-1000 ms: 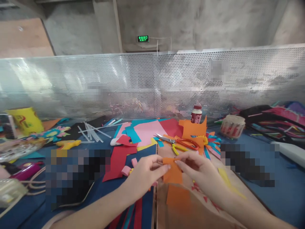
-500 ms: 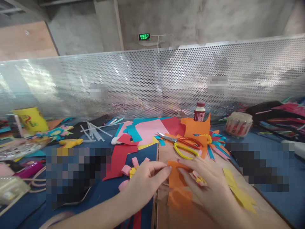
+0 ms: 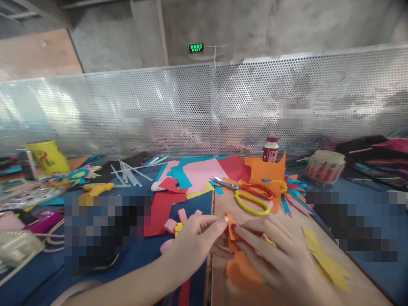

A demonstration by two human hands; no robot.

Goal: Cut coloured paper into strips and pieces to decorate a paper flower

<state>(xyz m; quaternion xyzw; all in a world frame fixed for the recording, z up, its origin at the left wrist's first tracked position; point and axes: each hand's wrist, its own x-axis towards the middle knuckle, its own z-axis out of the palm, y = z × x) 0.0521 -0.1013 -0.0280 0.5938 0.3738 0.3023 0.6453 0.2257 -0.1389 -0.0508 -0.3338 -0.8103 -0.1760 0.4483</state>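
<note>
Matt orange paper (image 3: 232,221) sits in front of scissors (image 3: 237,187) with shiny metal blades (image 3: 225,182) and smooth, plastic-looking handles (image 3: 239,199); behind the scissors stand a glossy perforated-metal screen (image 3: 191,102) and rough concrete wall (image 3: 219,25).

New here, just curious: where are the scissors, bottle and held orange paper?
Scissors (image 3: 236,187): head view, near the pivot.
Bottle (image 3: 270,152): head view, on its label.
Held orange paper (image 3: 235,234): head view, on its middle.
</note>
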